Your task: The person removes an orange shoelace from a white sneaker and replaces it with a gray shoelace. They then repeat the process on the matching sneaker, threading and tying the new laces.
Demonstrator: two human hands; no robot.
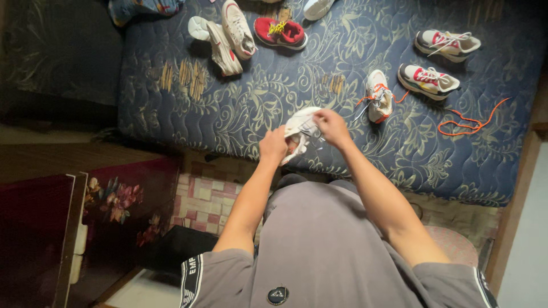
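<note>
Left hand (273, 145) fingers clasp white sneaker (301, 126); right hand (333, 126) fingers pinch its lace.

Mattress (274, 97) spans the upper part of the view; the person stands at its near edge. Held sneaker (301, 128) sits over that near edge, left hand (273, 145) at its left side, right hand (333, 126) on its right, touching the laces. Just right of the hands, a single sneaker (378, 95) lies on the mattress. Further right, a pair of sneakers (436, 63), one behind the other. A loose lace (468, 121) lies right of the single sneaker, in front of the pair. Far side, left of centre: two sneakers (225, 35) together, another sneaker (279, 31) just right of them. Cabinet (57, 228) stands on the floor, left of the person.
</note>
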